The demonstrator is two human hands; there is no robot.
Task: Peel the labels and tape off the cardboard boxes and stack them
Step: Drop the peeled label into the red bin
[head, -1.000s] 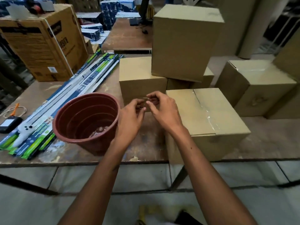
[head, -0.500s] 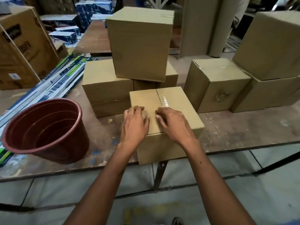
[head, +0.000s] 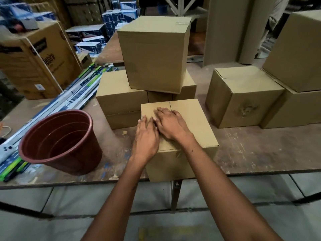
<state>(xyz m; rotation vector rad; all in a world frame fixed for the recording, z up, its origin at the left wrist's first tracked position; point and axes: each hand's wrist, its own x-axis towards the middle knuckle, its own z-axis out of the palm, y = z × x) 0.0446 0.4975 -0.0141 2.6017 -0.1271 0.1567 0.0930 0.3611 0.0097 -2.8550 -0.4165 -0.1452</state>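
Just one head cam here, sitting up high and looking forward and down, pretty close over the table (head: 251, 153) edge, floor filling the bottom of the frame.

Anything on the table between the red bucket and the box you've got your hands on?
Nothing: the head view shows only bare, scuffed table between the red bucket and the box under both hands.

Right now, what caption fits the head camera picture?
Both hands, left hand and right hand, flat atop the front cardboard box.
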